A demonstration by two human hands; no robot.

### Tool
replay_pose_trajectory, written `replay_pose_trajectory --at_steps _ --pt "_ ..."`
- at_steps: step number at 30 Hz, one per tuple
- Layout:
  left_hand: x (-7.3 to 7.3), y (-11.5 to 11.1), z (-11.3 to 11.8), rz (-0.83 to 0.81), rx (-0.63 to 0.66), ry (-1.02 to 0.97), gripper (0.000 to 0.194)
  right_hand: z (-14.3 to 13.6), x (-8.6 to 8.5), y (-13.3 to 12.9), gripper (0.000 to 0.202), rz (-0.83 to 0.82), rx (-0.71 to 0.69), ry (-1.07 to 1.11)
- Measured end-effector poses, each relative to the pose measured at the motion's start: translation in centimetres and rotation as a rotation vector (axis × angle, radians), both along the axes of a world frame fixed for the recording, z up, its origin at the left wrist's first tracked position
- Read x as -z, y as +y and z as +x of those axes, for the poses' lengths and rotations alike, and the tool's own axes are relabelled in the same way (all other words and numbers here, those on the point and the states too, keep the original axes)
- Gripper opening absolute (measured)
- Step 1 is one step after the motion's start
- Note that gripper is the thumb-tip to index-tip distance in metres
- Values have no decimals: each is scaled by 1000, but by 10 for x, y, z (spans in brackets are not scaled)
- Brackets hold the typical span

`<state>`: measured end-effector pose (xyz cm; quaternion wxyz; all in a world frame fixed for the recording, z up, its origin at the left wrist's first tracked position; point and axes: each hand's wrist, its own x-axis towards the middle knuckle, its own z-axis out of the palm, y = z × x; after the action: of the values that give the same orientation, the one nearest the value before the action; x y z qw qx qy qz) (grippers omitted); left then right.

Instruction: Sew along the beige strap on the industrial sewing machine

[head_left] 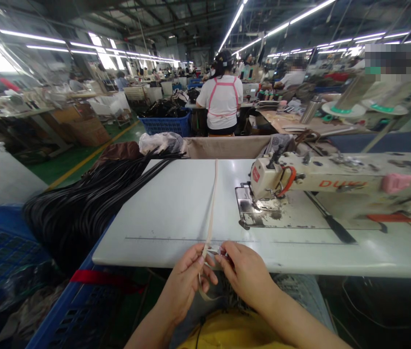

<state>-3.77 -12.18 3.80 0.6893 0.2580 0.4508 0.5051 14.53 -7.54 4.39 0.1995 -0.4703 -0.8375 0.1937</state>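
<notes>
Both hands pinch the near end of a thin beige strap right at the tabletop edge. Left hand fingers closed on it, right hand fingers clamped just beside; the strap runs away from them, sewing machine off right.

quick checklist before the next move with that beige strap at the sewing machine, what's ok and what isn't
1. Strap held: left hand and right hand both pinch the beige strap at the table's near edge. Ok.
2. Strap path: it runs straight across the white table, nothing lying on it. Ok.
3. Strap under the sewing machine needle: it lies left of the machine, not under it. Not ok.
4. Small part between the fingers: too small to identify. Cannot tell.
5. Black cords at left: apart from the strap. Ok.
</notes>
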Motion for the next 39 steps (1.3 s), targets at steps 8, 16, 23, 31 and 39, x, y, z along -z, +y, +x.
replay_pose_trajectory --at_steps 8,16,23,31,39 --pt "1 -1 4 -5 37 -31 33 -1 4 5 34 -416 25 439" --pt "-1 0 4 -14 7 -44 39 12 1 6 30 -351 109 307" --pt "-2 0 13 -9 45 -65 32 6 -5 2 23 -241 36 137" --pt "-5 2 15 -36 20 -76 42 23 3 9 34 -186 153 278" --pt "0 9 16 -202 -102 -175 37 97 -10 38 20 -119 391 694"
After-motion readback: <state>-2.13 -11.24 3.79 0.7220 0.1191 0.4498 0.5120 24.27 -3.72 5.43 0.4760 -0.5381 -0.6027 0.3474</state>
